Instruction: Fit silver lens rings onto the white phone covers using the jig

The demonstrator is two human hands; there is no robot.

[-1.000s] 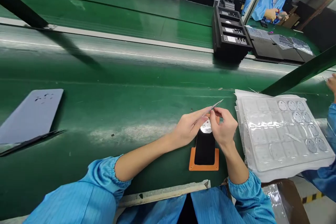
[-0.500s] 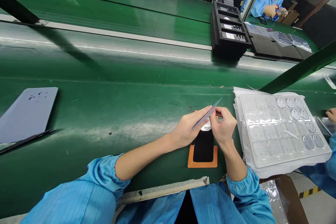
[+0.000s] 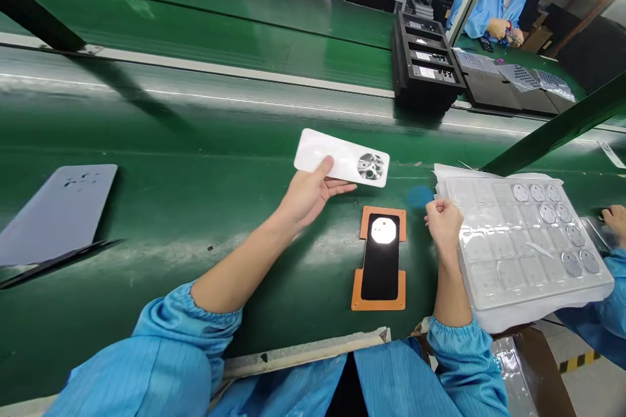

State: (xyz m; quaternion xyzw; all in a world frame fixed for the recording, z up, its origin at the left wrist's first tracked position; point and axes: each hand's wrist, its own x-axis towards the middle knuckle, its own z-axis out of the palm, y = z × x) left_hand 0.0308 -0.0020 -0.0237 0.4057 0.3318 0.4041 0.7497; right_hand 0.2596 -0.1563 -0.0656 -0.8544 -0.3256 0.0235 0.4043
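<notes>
My left hand (image 3: 310, 192) grips a white phone back cover (image 3: 332, 155) by its near edge, thumb on top and fingers underneath. The cover has a shiny round camera area toward its right end. To the right, my right hand (image 3: 444, 225) is closed in a pinch. At its fingertips is a blurred, see-through blue round film (image 3: 419, 196). Between and below the hands, an orange fixture (image 3: 378, 305) lies on the bench. It holds a black phone-shaped plate (image 3: 380, 270) with a bright white disc (image 3: 384, 230) at its upper end.
Right of my right hand, a clear plastic tray (image 3: 503, 260) carries several round silver pieces. A grey-white panel (image 3: 59, 208) lies at far left. Black stacked trays (image 3: 425, 88) stand at the back, near a slanted green post (image 3: 562, 124). A co-worker's hand (image 3: 615, 216) shows at far right.
My left hand has moved up and left, turning the cover flat with its camera side up. My right hand has drawn away to the right with the blue film, uncovering the orange fixture.
</notes>
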